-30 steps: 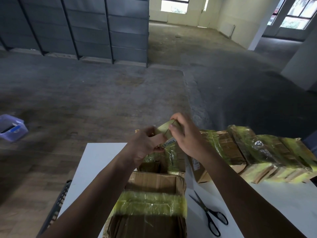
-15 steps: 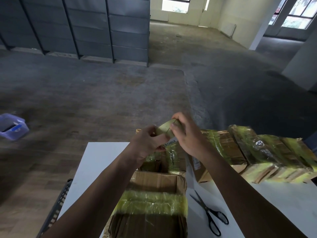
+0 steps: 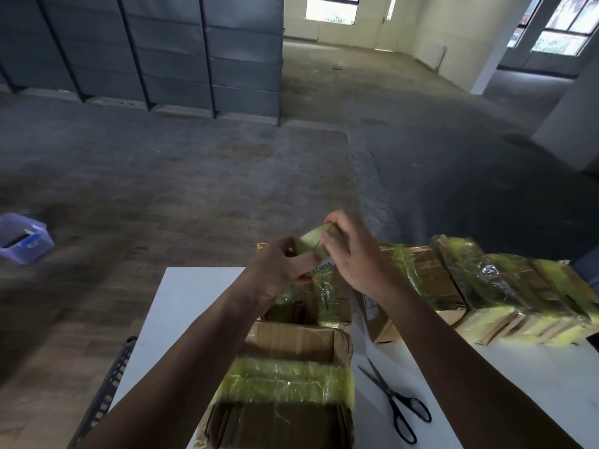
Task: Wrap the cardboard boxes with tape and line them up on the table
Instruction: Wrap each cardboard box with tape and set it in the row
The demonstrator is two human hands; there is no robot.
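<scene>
tape roll (image 3: 311, 244): yellowish, held in the air over the far table edge, above the middle box; only a wedge shows between the hands.
left hand (image 3: 280, 270): fingers curled round the roll's lower left side, gripping it.
right hand (image 3: 359, 257): fingers and thumb bent over the roll's top right, pinching it; thumbnail faces the camera.
near box (image 3: 285, 380): cardboard, closest to the camera, one wide yellow tape band across it; left forearm crosses its left corner; bottom cut by the frame.
middle box (image 3: 327, 296): just behind the near box, taped, mostly covered by hands and wrists.
row of wrapped boxes (image 3: 479, 280): right side of the table, leaning side by side and touching, glossy tape all over; count unclear, right end runs out of frame.
table (image 3: 184, 303): white top, carries all the boxes.
scissors (image 3: 397, 405): black handles, flat on the table between near box and right forearm, blades slightly apart.
slotted metal rail (image 3: 103, 393): beside the table's left edge, lower end cut off.
plastic bin (image 3: 22, 238): bluish, translucent, on the floor far left, clipped by the frame.
steel shelving (image 3: 146, 50): grey, back left, well apart from the table.
printed strip (image 3: 322, 266): white, reads "IN CHINA", between the hands; cannot tell whether it is on the roll or the box.
tape end: cannot tell if one is peeled.
</scene>
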